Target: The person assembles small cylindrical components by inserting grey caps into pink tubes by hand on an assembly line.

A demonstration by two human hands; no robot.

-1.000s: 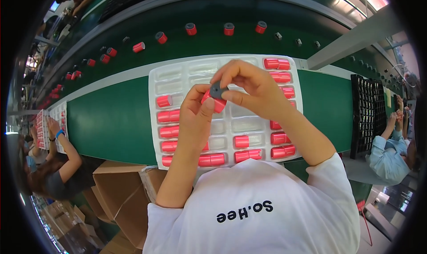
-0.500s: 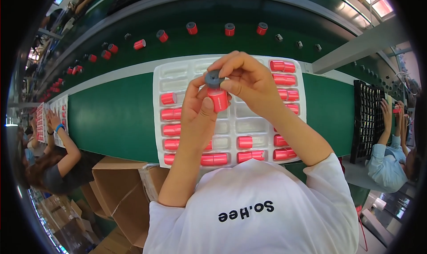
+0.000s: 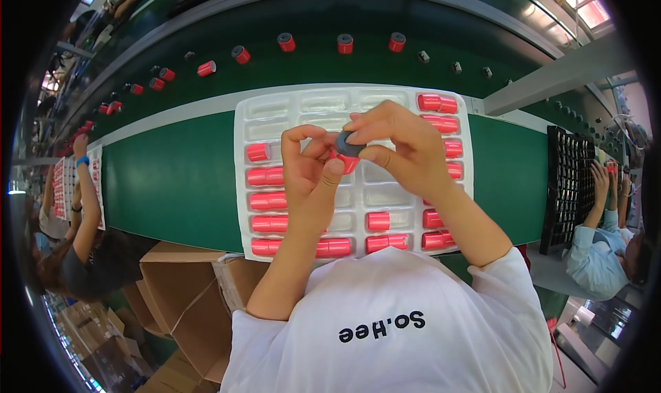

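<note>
Over the middle of a white moulded tray (image 3: 242,128), my two hands meet around one small red cylinder (image 3: 348,164). My left hand (image 3: 310,176) is closed on its red body, thumb toward me. With thumb and fingertips, my right hand (image 3: 399,145) grips the dark grey round top (image 3: 350,145) of the cylinder. Whether the grey piece is seated in the red body or just resting on it, I cannot tell. Glossy red cylinders (image 3: 437,104) lie on their sides in the tray's pockets, mostly in its left and right columns; my forearms hide some pockets.
Beyond the tray, a green conveyor belt carries spaced red cylinders with grey tops (image 3: 286,43) and small metallic parts (image 3: 423,57). A grey metal post (image 3: 551,73) slants in at the right. Cardboard boxes (image 3: 182,290) stand at lower left. Co-workers sit at both sides, by a black tray (image 3: 568,179) at right.
Both hands have shifted slightly right and down with the cylinder, which is now tilted with its grey top toward me. Parts on the belt have drifted left. The left co-worker's arm has reached up toward the belt.
</note>
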